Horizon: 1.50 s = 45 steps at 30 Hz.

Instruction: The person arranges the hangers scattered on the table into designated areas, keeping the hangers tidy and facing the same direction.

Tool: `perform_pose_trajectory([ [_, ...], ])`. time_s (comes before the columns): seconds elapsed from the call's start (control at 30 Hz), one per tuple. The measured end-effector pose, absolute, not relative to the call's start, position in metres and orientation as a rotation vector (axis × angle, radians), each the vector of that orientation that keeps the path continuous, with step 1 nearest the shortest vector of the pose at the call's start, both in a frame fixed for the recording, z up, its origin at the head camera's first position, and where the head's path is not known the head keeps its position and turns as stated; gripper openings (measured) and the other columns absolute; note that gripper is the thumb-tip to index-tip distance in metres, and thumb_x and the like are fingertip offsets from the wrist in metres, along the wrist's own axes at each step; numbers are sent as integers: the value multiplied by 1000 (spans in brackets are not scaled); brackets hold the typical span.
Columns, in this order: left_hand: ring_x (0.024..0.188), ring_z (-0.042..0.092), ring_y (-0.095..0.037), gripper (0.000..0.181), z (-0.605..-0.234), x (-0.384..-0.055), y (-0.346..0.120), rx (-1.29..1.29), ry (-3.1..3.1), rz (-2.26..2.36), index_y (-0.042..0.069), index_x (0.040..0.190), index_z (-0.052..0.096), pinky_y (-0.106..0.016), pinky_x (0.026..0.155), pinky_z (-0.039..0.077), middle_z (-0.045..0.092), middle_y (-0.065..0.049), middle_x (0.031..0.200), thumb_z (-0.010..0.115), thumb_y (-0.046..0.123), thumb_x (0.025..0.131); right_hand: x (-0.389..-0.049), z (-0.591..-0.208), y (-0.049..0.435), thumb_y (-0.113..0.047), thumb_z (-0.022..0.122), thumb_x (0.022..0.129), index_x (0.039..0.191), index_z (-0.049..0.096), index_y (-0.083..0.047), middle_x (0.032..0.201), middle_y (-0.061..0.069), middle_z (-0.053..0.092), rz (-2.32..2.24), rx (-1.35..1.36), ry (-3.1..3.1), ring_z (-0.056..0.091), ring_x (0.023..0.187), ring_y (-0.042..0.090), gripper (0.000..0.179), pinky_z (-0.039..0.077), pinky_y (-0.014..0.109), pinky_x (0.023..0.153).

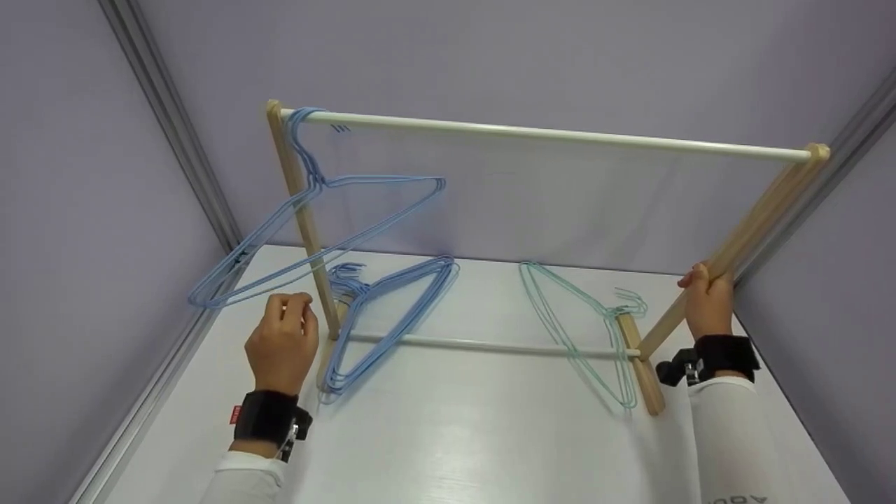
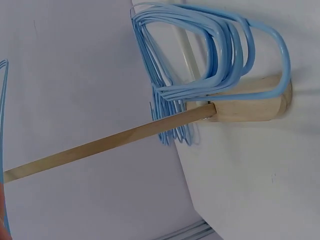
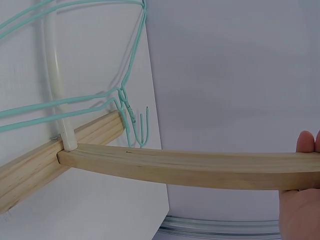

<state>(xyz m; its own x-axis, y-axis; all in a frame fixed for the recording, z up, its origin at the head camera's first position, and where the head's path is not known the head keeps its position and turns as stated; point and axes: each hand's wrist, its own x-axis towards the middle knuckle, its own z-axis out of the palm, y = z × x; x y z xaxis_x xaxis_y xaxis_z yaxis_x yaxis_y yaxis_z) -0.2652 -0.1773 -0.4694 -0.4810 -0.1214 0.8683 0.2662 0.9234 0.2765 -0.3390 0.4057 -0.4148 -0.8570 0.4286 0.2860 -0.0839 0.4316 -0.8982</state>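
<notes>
My right hand (image 1: pixel 708 308) grips the right wooden upright (image 1: pixel 759 217) of a clothes rack, thumb and fingers on either side of the post. My left hand (image 1: pixel 283 346) is raised beside the left upright (image 1: pixel 301 210), its fingers loosely curled and nothing visible in them. Just above its fingertips are several blue hangers (image 1: pixel 378 227), hooked over the left end of the white top rail (image 1: pixel 532 131). Another bunch of blue hangers (image 2: pixel 220 55) lies at the rack's left foot (image 2: pixel 250 102). Several mint-green hangers (image 3: pixel 60 105) lean at the right foot (image 3: pixel 30 165).
A white lower bar (image 1: pixel 483 344) joins the rack's feet above the white tabletop (image 1: pixel 448 441). Pale wall panels (image 1: pixel 490 63) stand behind and on both sides, with metal corner posts (image 1: pixel 178 126).
</notes>
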Motion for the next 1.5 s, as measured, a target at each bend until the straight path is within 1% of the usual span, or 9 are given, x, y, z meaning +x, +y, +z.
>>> perform_pose_trajectory([
  [0.17, 68, 67, -32, 9, -480, -269, -174, -110, -2128, -476, 1, 96, 69, -44, 45, 51, 60, -16, 92, 71, -1, 87, -339, -413, 405, -29, 34, 110, 107, 45, -14, 86, -5, 52, 1413, -319, -2217, 46, 92, 7, 19, 32, 26, 93],
  [0.37, 73, 64, -35, 22, -494, -269, -171, -53, -2308, -530, 2, 108, 67, -48, 49, 53, 59, -20, 100, 74, 3, 87, -339, -412, 405, -30, 33, 110, 105, 45, -15, 89, -6, 52, 1415, -320, -2249, 44, 95, 6, 20, 32, 27, 95],
  [0.5, 84, 64, -38, 29, -503, -272, -168, -49, -2403, -565, -1, 115, 64, -50, 57, 55, 58, -23, 105, 74, 5, 88, -338, -412, 406, -30, 32, 111, 107, 44, -17, 89, -7, 52, 1431, -333, -2243, 45, 95, 4, 18, 32, 28, 97],
  [0.63, 90, 61, -41, 38, -510, -272, -164, -46, -2507, -622, -3, 123, 60, -52, 62, 57, 55, -26, 109, 74, 9, 89, -338, -412, 407, -30, 33, 111, 109, 44, -16, 88, -6, 51, 1430, -331, -2226, 46, 92, 5, 17, 32, 26, 95],
  [0.77, 96, 59, -43, 47, -518, -273, -161, -8, -2611, -678, -2, 130, 56, -54, 63, 57, 54, -27, 115, 75, 16, 91, -339, -413, 407, -29, 34, 111, 108, 44, -15, 86, -6, 52, 1430, -326, -2217, 45, 93, 6, 17, 31, 25, 94],
  [0.9, 103, 58, -43, 51, -525, -274, -158, 31, -2697, -705, 0, 134, 53, -54, 70, 57, 53, -27, 119, 75, 21, 92, -339, -414, 407, -28, 34, 110, 104, 47, -13, 84, -7, 52, 1404, -327, -2221, 44, 94, 6, 20, 31, 25, 94],
  [1.07, 104, 59, -42, 51, -533, -275, -155, 48, -2732, -735, 0, 134, 55, -55, 73, 56, 56, -27, 117, 76, 19, 92, -339, -414, 406, -28, 34, 110, 102, 47, -14, 84, -7, 52, 1403, -319, -2219, 45, 93, 6, 20, 32, 25, 93],
  [1.27, 95, 60, -39, 50, -542, -275, -156, 61, -2764, -685, -3, 133, 56, -53, 71, 56, 58, -26, 110, 76, 13, 90, -338, -414, 407, -28, 33, 111, 102, 47, -13, 89, -4, 51, 1413, -329, -2229, 44, 95, 6, 23, 32, 28, 96],
  [1.5, 88, 63, -39, 39, -549, -272, -160, 72, -2744, -677, -5, 128, 59, -54, 66, 55, 59, -24, 101, 67, 4, 91, -339, -414, 406, -26, 33, 111, 103, 47, -10, 90, -2, 51, 1378, -277, -2234, 44, 96, 5, 23, 32, 25, 93],
])
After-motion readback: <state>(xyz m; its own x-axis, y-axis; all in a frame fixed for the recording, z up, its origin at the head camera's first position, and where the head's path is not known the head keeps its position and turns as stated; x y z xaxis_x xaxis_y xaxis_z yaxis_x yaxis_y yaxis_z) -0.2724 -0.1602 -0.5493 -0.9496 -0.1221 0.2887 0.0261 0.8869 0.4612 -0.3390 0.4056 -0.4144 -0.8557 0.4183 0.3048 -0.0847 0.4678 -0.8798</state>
